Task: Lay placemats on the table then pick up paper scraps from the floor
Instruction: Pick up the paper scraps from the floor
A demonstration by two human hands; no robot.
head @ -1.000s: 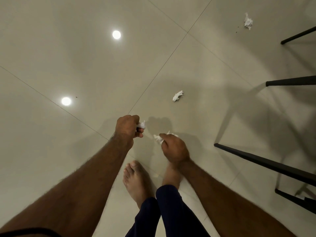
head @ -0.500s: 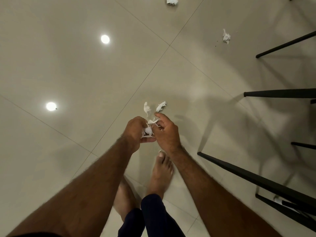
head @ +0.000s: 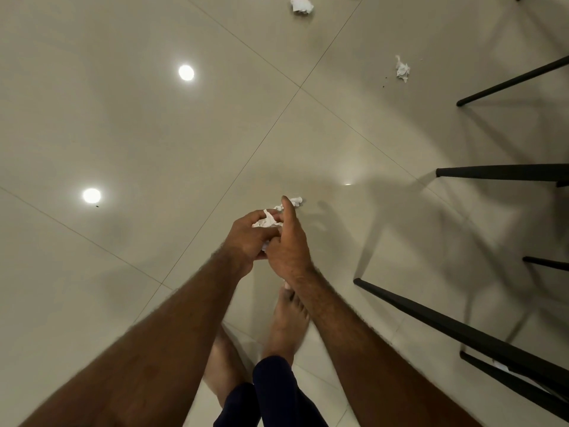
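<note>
Left hand [head: 246, 238] curled around crumpled paper scraps [head: 266, 222]; right hand [head: 288, 245] pressed against it, fingers loosely extended, touching the wad. One scrap [head: 296, 201] just beyond the fingertips; farther off, two scraps [head: 402, 69] [head: 301, 5] on the floor [head: 154, 134].

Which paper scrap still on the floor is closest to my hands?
The small white scrap just beyond your right hand, partly hidden by its raised finger. The other two, one near the black chair legs and one at the top edge, lie much farther away.
</note>
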